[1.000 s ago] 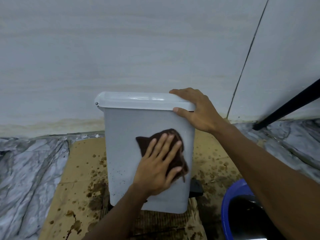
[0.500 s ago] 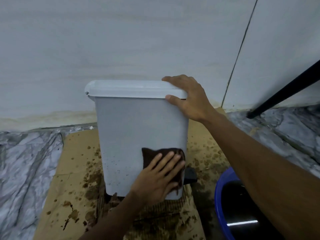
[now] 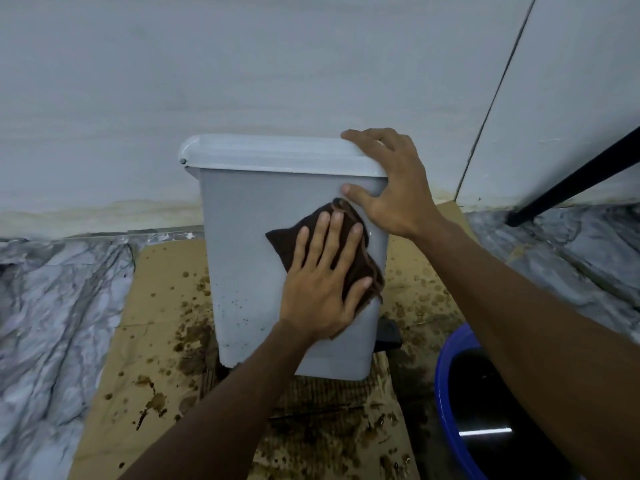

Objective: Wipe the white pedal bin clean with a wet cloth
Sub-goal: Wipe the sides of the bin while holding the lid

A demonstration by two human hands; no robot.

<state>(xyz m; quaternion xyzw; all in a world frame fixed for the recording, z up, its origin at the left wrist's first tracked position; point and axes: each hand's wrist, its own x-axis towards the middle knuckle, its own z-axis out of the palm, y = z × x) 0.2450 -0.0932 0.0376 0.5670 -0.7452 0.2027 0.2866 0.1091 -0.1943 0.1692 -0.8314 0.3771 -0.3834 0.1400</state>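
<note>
The white plastic pedal bin [image 3: 242,258] stood upright on a flat sheet of brown cardboard [image 3: 152,306], close in front of a pale wall [image 3: 242,64]; it had a box shape that narrowed a little toward the base, smooth walls and a rounded lid [image 3: 270,152] that was closed. Its near wall looked clean in the upper part, but small dark specks remained on the lower left part. The left hand [image 3: 320,289] lay flat with the fingers spread, not closed around anything — it pressed a dark brown cloth with a stitched edge [image 3: 363,268] against the right half of the near wall. The cloth had a soft, fuzzy texture and was crumpled into an uneven shape. The right hand [image 3: 394,185] gripped the right end of the lid, fingers over the top and the thumb on the wall just under the rim. A dark pedal [image 3: 389,336] stuck out at the lower right of the bin. The cardboard was spotted with many brown wet stains, denser near the bin. Around it the floor [image 3: 52,323] was grey, marble-patterned. A round blue plastic basin with dark water [image 3: 446,375] stood at the right, near the bin — and a black slanted bar [image 3: 571,181] crossed the right corner.
</note>
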